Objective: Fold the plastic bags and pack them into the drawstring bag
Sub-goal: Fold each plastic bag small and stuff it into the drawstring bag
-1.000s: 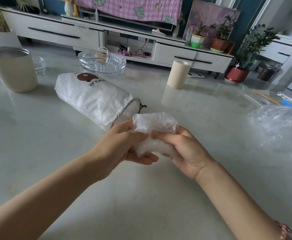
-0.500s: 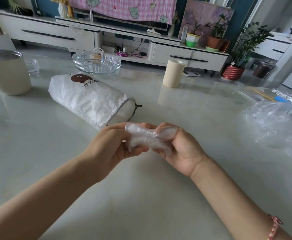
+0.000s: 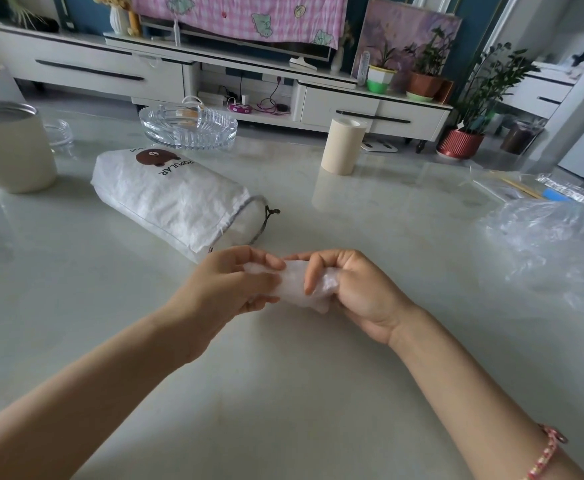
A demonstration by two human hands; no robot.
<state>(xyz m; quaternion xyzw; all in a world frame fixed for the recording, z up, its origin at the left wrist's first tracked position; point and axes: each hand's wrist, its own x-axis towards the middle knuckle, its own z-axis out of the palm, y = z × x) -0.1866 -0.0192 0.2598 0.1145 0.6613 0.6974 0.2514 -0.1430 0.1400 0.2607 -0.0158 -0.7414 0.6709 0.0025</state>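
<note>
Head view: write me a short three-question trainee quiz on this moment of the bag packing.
1. True or false: the left hand and the right hand both grip the bundled plastic bag.
2. Where is the drawstring bag? A) lying on its side on the table, just beyond the hands; B) standing upright at the right edge; C) hanging from the right wrist.
3. Fill in: the loose clear plastic lies on the person's ____ side.

Key: 1 true; 2 A; 3 right.
</note>
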